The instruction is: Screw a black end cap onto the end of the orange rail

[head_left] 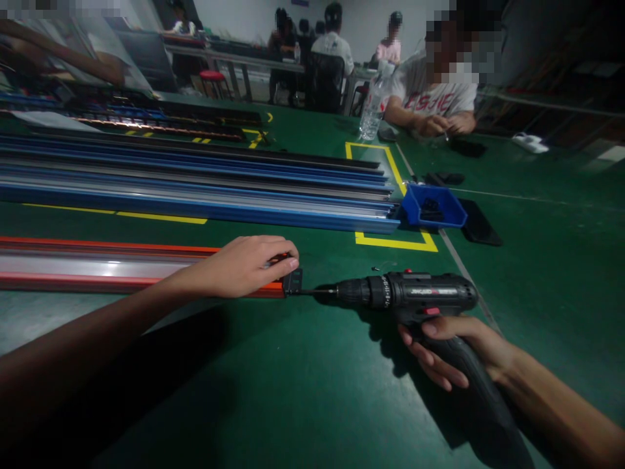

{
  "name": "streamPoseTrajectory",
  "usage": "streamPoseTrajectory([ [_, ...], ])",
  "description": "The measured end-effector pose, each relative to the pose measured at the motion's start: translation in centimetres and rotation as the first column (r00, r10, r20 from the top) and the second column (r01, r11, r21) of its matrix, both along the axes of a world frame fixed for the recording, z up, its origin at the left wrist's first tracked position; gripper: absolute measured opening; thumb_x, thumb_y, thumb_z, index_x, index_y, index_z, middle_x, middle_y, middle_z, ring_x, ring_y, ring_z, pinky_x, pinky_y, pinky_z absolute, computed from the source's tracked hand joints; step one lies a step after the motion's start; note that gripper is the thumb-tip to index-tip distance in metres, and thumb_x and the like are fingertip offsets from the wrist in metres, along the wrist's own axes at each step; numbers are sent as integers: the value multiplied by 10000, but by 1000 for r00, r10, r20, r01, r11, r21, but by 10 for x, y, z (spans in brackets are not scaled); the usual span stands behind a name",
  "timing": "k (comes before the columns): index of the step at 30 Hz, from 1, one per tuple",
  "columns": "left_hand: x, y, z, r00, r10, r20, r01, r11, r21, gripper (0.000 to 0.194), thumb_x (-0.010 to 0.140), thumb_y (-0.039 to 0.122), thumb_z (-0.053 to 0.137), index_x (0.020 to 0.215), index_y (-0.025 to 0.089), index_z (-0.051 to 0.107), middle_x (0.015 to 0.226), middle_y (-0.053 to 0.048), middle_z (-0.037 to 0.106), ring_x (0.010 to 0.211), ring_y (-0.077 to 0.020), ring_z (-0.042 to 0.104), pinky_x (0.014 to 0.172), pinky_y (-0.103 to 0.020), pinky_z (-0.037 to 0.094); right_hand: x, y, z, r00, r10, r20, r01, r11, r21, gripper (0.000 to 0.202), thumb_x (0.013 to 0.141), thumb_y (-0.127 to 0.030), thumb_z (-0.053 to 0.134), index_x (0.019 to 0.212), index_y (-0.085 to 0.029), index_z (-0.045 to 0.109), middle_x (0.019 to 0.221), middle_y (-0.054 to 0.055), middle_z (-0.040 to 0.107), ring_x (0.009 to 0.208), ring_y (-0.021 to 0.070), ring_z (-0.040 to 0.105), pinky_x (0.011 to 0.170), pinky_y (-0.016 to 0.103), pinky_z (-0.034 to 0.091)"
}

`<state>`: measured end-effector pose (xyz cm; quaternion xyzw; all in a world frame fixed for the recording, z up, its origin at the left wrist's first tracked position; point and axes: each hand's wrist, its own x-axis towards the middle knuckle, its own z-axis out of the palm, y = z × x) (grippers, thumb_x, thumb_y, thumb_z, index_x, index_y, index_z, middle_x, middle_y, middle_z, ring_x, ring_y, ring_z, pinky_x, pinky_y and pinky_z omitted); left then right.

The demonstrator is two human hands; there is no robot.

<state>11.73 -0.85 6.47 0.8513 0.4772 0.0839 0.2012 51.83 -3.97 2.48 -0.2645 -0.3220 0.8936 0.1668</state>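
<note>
My right hand [454, 352] is wrapped around the grip of a black cordless drill [430, 293], held on its side and pointing left. Its long thin bit [319, 291] reaches the black end cap [293, 281] at the right end of an orange-red metal profile [112, 266]. Over that end lies my left hand [249, 264], with its fingers curled around the profile close to the cap. The bit's tip meets the cap's near lower corner; whether a screw sits there is too small to tell.
Several blue and black profiles [195, 189] lie behind, beside a blue parts bin [434, 205] with small black pieces. Near it are a dark phone [481, 221] and a plastic bottle [374, 107]. A person [430, 98] sits across the green table [312, 391]; others sit farther back.
</note>
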Motion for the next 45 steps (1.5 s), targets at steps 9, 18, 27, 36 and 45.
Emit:
streamPoseTrajectory([
  [9, 1, -1, 2, 1000, 6, 9, -6, 1000, -10, 407, 1071, 509, 376, 1094, 247, 687, 1082, -26, 708, 953, -204, 636, 793, -315, 411, 2, 0, -2, 1000, 9, -11, -9, 1000, 6, 280, 917, -280, 659, 1052, -64, 773, 757, 65, 732, 392, 55, 555, 519, 212, 589],
  [18, 1, 0, 0, 1000, 8, 1, -8, 1000, -9, 413, 1071, 518, 376, 1097, 246, 686, 1075, -29, 705, 947, -203, 633, 791, -320, 411, -1, -1, 0, 1000, -6, -9, 6, 1000, 16, 264, 898, -281, 685, 1024, -68, 777, 697, 32, 698, 383, 56, 535, 506, 208, 577],
  [27, 0, 0, 0, 1000, 10, -10, -10, 1000, -12, 421, 1074, 529, 369, 1102, 251, 684, 1084, -24, 702, 958, -203, 631, 790, -323, 409, -1, -2, 1, 999, -25, 40, 24, 999, 31, 261, 880, -293, 678, 975, -76, 788, 620, 24, 673, 360, 63, 502, 475, 209, 560],
  [36, 1, 0, 1, 1000, 2, -5, -2, 1000, -10, 433, 1075, 527, 362, 1116, 245, 688, 1090, -37, 707, 965, -208, 637, 794, -319, 419, -2, -1, 1, 999, -17, 30, 16, 999, 29, 257, 889, -288, 666, 971, -77, 787, 633, 31, 685, 363, 62, 502, 491, 213, 566],
  [45, 0, 1, 0, 1000, -2, -1, 2, 1000, 0, 441, 1071, 536, 366, 1102, 243, 693, 1073, -37, 712, 945, -207, 641, 788, -320, 424, -2, -2, 2, 999, -17, 34, 16, 999, 30, 250, 890, -298, 680, 959, -81, 783, 639, 27, 682, 366, 59, 495, 500, 212, 551],
])
